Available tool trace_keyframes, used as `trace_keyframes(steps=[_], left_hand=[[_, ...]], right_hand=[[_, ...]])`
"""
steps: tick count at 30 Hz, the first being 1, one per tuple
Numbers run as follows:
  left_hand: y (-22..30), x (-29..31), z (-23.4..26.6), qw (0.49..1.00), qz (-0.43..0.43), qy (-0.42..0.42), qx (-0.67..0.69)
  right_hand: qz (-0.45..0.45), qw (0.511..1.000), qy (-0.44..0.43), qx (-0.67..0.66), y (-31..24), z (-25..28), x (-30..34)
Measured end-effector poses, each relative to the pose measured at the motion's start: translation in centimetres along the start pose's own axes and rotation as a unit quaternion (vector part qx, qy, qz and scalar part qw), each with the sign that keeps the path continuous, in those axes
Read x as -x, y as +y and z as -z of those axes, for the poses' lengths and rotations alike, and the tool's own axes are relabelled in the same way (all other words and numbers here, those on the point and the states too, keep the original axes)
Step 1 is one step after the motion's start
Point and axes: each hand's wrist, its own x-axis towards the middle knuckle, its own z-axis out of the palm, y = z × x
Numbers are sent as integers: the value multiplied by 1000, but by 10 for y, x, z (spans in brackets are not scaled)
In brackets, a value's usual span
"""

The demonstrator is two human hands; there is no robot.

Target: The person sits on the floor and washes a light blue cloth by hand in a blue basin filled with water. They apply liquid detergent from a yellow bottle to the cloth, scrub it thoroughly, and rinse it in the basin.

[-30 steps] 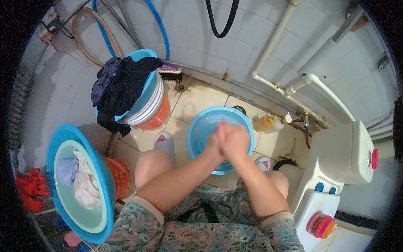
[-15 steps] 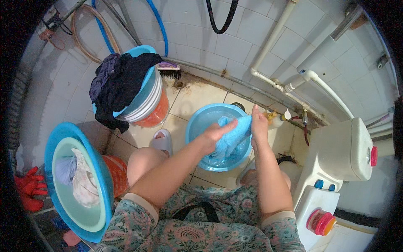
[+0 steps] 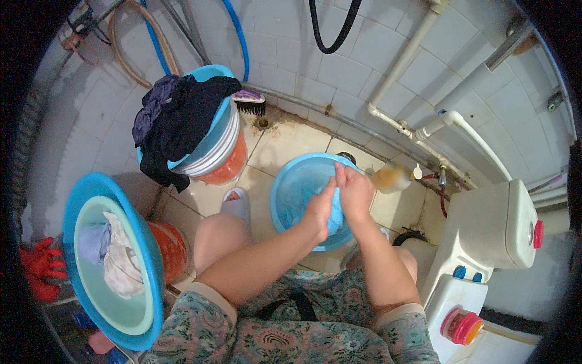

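A light blue cloth, towel-like, is bunched between my two hands above a blue basin on the tiled floor. My left hand is closed against its left side. My right hand wraps it from the right, fingers pointing away from me. The hands press close together, so most of the cloth is hidden. Water shows in the basin below, left of the hands. Just right of the basin stands a bottle of yellowish liquid with a white cap.
Dark clothes hang over a blue tub on an orange-and-white bucket. Left, a pale green basin with garments sits inside a larger blue basin. Red gloves hang beside it. A toilet stands right; a brush leans by the wall.
My hands have come together and lowered slightly. The cloth, spread between them before, is now squeezed into a tight bunch. My view has shifted a little.
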Motion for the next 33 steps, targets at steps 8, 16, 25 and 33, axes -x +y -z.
trace_keyframes(steps=[8,16,25,33], left_hand=[[5,-13,17,1000,21,-9,-8],[34,-7,13,997,30,35,-59],[-15,-3,6,999,33,-26,25],[1,-7,12,995,60,-64,43]], right_hand=[[5,999,-15,39,-9,-3,4],[-149,953,32,-261,21,2,-8],[19,1000,15,2,-9,5,5],[41,998,-1,54,6,-1,8]])
